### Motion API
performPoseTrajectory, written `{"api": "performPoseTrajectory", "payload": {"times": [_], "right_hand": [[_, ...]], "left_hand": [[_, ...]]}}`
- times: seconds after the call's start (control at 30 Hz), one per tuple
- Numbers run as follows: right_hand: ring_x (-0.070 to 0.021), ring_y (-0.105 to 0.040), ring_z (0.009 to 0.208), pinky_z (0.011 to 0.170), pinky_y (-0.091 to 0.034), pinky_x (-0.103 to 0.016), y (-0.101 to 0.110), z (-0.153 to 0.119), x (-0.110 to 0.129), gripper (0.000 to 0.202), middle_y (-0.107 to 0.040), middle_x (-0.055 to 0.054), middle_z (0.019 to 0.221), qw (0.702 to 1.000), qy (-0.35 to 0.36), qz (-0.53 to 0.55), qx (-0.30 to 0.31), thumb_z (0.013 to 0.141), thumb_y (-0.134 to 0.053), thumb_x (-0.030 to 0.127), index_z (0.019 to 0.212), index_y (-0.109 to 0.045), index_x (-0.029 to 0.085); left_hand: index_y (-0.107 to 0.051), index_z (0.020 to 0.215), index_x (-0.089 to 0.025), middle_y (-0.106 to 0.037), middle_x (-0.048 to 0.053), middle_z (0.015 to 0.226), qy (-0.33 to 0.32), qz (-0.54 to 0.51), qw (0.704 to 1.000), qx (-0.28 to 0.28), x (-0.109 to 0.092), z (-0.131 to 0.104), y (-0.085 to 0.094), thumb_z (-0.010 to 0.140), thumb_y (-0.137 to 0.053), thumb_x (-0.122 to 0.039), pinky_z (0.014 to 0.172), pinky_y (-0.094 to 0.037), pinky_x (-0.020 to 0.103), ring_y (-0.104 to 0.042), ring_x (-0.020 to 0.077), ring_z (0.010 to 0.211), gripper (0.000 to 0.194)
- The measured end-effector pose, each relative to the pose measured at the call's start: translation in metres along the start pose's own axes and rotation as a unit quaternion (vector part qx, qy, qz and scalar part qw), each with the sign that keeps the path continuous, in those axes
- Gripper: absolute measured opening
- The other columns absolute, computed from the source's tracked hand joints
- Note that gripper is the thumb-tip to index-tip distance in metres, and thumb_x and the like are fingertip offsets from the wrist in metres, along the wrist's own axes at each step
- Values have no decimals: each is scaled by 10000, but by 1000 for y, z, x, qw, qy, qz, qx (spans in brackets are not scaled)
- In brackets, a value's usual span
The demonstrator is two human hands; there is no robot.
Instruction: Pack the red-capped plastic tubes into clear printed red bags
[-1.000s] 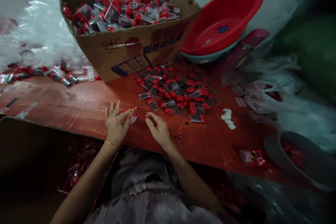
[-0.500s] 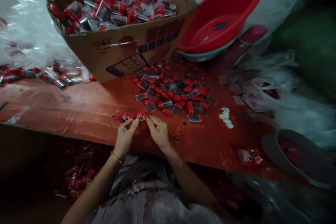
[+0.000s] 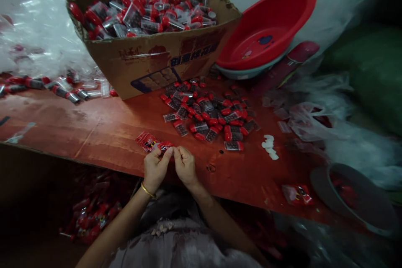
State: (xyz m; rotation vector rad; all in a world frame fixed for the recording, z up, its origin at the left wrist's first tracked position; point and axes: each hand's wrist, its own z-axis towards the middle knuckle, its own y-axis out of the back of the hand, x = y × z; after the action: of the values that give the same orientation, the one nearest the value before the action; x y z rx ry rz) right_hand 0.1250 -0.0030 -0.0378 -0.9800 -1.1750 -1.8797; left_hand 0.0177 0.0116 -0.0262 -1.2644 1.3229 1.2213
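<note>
My left hand [image 3: 155, 171], with a gold bangle at the wrist, pinches a small red printed packet [image 3: 164, 145] between thumb and fingers. Close against it, my right hand [image 3: 186, 168] is closed at the packet's right edge, thumb and forefinger pressed together. Fingers cover much of the packet. Just beyond my left hand, more red packets [image 3: 145, 139] lie flat on the reddish table [image 3: 103, 134]. Past both hands spreads a heap of small clear containers with red caps [image 3: 204, 115] and dark contents.
A cardboard box [image 3: 150, 58] full of red-capped containers stands at the back. Right of it leans a red basin [image 3: 266, 29]. White round pieces [image 3: 269, 147], a single packet [image 3: 297, 194] and a grey bowl [image 3: 361, 201] sit at the right. Plastic bags [image 3: 320, 117] lie beyond.
Both hands have drawn slightly nearer to me and closer together, their fingertips now meeting at the packet. The view has tilted a little.
</note>
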Motion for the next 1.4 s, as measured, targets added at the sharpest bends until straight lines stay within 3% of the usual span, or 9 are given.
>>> {"api": "performPoseTrajectory", "payload": {"times": [0.2, 0.3, 0.43, 0.57, 0.67, 0.8, 0.93, 1.13, 1.4], "right_hand": [[-131, -512, 602, 588, -398, -237, 7, 20, 3, 291, -538, 0, 630, 993, 71, -20, 90, 913, -394, 309, 681, -534, 201], [-163, -551, 739, 722, -405, -276, 14, 37, 3, 320, -623, -42, 751, 978, 103, -132, 122, 941, -336, 310, 802, -595, 183], [-271, -522, 958, 833, -348, -388, 17, 62, -7, 363, -625, -164, 1097, 915, 61, -383, 109, 876, -489, 351, 1140, -552, 110], [-284, -543, 952, 836, -343, -408, 17, 70, -21, 356, -630, -194, 1070, 876, 37, -460, 138, 842, -475, 178, 1175, -536, 66], [-240, -588, 867, 788, -403, -362, 26, 55, -22, 317, -660, -142, 965, 927, 5, -351, 130, 823, -467, 171, 1115, -564, 95], [-132, -546, 540, 517, -431, -252, 52, 18, -2, 290, -616, -15, 705, 984, -94, -31, 149, 831, -494, 375, 1006, -589, 164], [-81, -456, 411, 379, -342, -188, 70, -6, 23, 328, -508, 52, 532, 946, -188, 151, 218, 773, -569, 392, 1000, -603, 158], [-51, -418, 363, 359, -294, -165, 68, -5, 25, 277, -479, 70, 469, 912, -231, 199, 274, 718, -609, 368, 879, -641, 145], [-45, -424, 367, 363, -302, -162, 57, -8, 18, 270, -483, 74, 488, 907, -236, 232, 259, 721, -606, 391, 849, -619, 154]], "left_hand": [[-714, 785, -122, -719, 51, 785, 123, -225, 966, 25, -12, 8, 9, 539, -803, -370, 728, -496, 265, -625, 138, 690, 360], [-699, 737, -119, -710, 37, 727, 184, -269, 945, -1, -17, 15, 18, 480, -840, -320, 659, -495, 245, -621, 127, 636, 356], [-668, 738, -143, -704, 30, 699, 261, -321, 910, 17, -23, 20, 28, 556, -815, -321, 593, -486, 242, -624, 131, 600, 294], [-653, 764, -160, -715, 45, 758, 298, -352, 887, 40, -23, 19, 31, 693, -729, -332, 632, -495, 259, -645, 145, 653, 201], [-654, 783, -161, -719, 47, 778, 299, -363, 881, 50, -22, 17, 31, 694, -729, -340, 650, -500, 259, -651, 146, 674, 213], [-658, 753, -149, -717, 42, 730, 276, -353, 892, 54, -23, 13, 28, 567, -813, -358, 625, -496, 236, -644, 133, 634, 320], [-671, 716, -124, -707, 32, 689, 231, -325, 915, 51, -24, 9, 21, 487, -846, -353, 623, -495, 228, -631, 120, 601, 368], [-707, 711, -126, -708, 24, 694, 172, -283, 943, 46, -24, 3, 16, 472, -842, -359, 661, -495, 238, -618, 117, 629, 360], [-712, 736, -158, -688, -3, 722, 135, -281, 949, 54, -23, -3, 12, 466, -846, -313, 671, -481, 226, -596, 99, 646, 339]]}}
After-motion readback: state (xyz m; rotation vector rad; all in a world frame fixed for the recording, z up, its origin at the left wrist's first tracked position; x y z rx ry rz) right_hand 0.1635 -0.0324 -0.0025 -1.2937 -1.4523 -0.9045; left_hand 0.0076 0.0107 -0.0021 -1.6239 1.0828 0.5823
